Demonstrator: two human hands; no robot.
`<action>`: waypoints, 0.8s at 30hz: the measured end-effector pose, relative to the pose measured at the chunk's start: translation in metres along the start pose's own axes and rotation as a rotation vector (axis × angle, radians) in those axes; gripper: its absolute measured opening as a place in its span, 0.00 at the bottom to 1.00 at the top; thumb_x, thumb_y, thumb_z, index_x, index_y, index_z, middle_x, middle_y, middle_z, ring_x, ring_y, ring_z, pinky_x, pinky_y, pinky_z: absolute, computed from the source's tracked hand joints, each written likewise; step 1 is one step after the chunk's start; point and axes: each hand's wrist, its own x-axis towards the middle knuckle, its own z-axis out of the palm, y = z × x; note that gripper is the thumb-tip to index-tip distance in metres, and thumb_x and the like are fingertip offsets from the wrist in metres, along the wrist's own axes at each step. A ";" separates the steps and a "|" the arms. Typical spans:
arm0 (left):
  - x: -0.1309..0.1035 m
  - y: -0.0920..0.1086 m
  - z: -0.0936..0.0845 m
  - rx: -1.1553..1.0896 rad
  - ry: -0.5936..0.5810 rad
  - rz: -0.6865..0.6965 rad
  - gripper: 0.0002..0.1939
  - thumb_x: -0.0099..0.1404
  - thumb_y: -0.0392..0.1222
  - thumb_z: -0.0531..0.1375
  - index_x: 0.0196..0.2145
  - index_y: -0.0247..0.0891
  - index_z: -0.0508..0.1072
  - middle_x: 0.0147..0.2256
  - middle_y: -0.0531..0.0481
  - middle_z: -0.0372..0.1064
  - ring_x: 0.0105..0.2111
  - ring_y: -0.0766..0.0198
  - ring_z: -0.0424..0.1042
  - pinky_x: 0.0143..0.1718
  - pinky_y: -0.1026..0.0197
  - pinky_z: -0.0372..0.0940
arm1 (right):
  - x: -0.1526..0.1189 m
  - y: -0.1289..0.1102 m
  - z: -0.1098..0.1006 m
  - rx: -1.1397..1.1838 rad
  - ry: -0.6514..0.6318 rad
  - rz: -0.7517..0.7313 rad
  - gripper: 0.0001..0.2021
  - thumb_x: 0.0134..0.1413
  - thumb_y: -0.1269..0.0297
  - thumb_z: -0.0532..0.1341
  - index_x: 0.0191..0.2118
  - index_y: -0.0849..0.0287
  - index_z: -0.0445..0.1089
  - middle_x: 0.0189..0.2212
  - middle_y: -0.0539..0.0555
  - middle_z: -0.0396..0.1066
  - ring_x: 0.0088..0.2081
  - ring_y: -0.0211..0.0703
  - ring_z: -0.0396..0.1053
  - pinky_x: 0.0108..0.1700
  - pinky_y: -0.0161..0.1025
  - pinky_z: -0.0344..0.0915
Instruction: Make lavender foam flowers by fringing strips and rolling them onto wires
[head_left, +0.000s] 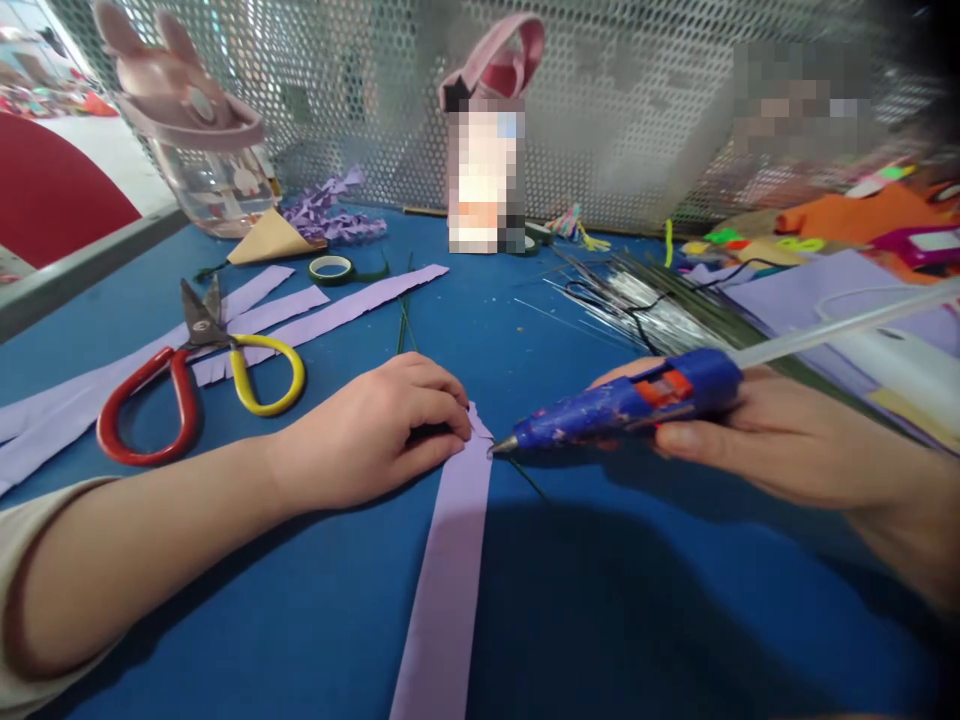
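Note:
A long lilac paper strip (450, 560) lies on the blue table, running from the front edge of the view up to my left hand (379, 430). The fingers of that hand are curled, with their tips pressed on the strip's far end. My right hand (787, 440) is wrapped round a blue glue gun (630, 400) that carries a translucent glue stick. The gun's metal nozzle points left and is at the strip's right edge near its top. A thin green wire (531, 480) sticks out beside the strip, below the nozzle.
Scissors (202, 340) with red and yellow handles lie left on lilac strips (277, 315). Behind are green tape (331, 268), a clear bottle (217, 185) and a metal mesh screen (360, 100). Wire bundles (652, 300), lilac sheets (832, 290) and orange pieces (862, 225) lie right.

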 end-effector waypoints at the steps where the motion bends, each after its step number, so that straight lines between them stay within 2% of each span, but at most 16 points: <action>1: 0.000 0.000 0.000 0.005 0.001 0.000 0.08 0.65 0.38 0.56 0.36 0.38 0.76 0.41 0.46 0.72 0.44 0.62 0.69 0.47 0.59 0.63 | 0.000 0.000 0.002 0.001 -0.079 -0.045 0.22 0.52 0.41 0.56 0.29 0.54 0.77 0.29 0.54 0.76 0.30 0.44 0.74 0.32 0.37 0.72; 3: 0.000 0.001 0.000 0.011 0.002 0.000 0.08 0.65 0.38 0.56 0.36 0.38 0.76 0.41 0.46 0.72 0.44 0.62 0.69 0.47 0.59 0.63 | 0.000 0.001 0.005 -0.016 -0.149 -0.123 0.20 0.59 0.48 0.53 0.33 0.55 0.76 0.31 0.53 0.77 0.31 0.42 0.74 0.32 0.35 0.72; 6: 0.000 0.001 0.000 0.009 0.002 0.004 0.08 0.65 0.38 0.56 0.36 0.38 0.75 0.41 0.46 0.72 0.44 0.61 0.69 0.47 0.59 0.63 | -0.001 0.000 0.007 -0.139 -0.077 -0.239 0.16 0.62 0.53 0.52 0.32 0.55 0.73 0.31 0.51 0.76 0.30 0.40 0.73 0.32 0.34 0.70; 8: 0.000 0.001 0.000 0.007 0.001 0.005 0.08 0.65 0.37 0.56 0.36 0.38 0.75 0.41 0.46 0.72 0.44 0.61 0.69 0.47 0.59 0.63 | -0.003 -0.002 0.007 -0.221 -0.024 -0.314 0.13 0.62 0.57 0.53 0.34 0.55 0.71 0.34 0.51 0.76 0.32 0.40 0.74 0.34 0.34 0.70; 11: 0.000 0.001 0.000 0.007 -0.003 0.004 0.08 0.65 0.37 0.56 0.36 0.38 0.75 0.41 0.46 0.72 0.44 0.61 0.69 0.47 0.58 0.63 | -0.006 -0.008 0.007 -0.314 -0.005 -0.402 0.08 0.61 0.61 0.54 0.42 0.54 0.67 0.40 0.52 0.74 0.35 0.40 0.74 0.35 0.34 0.69; 15: 0.000 0.000 0.000 0.008 -0.006 0.006 0.08 0.65 0.38 0.56 0.37 0.38 0.76 0.42 0.46 0.72 0.44 0.61 0.69 0.47 0.58 0.63 | -0.011 -0.013 0.009 -0.371 -0.021 -0.421 0.11 0.60 0.62 0.55 0.48 0.54 0.64 0.37 0.52 0.75 0.31 0.41 0.73 0.28 0.34 0.66; 20: 0.000 -0.001 0.000 0.013 -0.002 0.021 0.08 0.65 0.38 0.56 0.37 0.38 0.76 0.41 0.46 0.72 0.44 0.61 0.69 0.47 0.58 0.63 | -0.016 -0.017 0.011 -0.332 -0.047 -0.471 0.13 0.58 0.65 0.57 0.50 0.52 0.63 0.39 0.52 0.75 0.32 0.41 0.74 0.31 0.34 0.67; 24: 0.000 -0.002 0.001 0.015 -0.001 0.022 0.08 0.65 0.38 0.55 0.36 0.38 0.76 0.41 0.46 0.72 0.44 0.61 0.68 0.48 0.59 0.63 | -0.017 -0.025 0.010 -0.279 -0.093 -0.464 0.11 0.59 0.63 0.56 0.48 0.51 0.66 0.37 0.51 0.76 0.32 0.42 0.74 0.29 0.34 0.68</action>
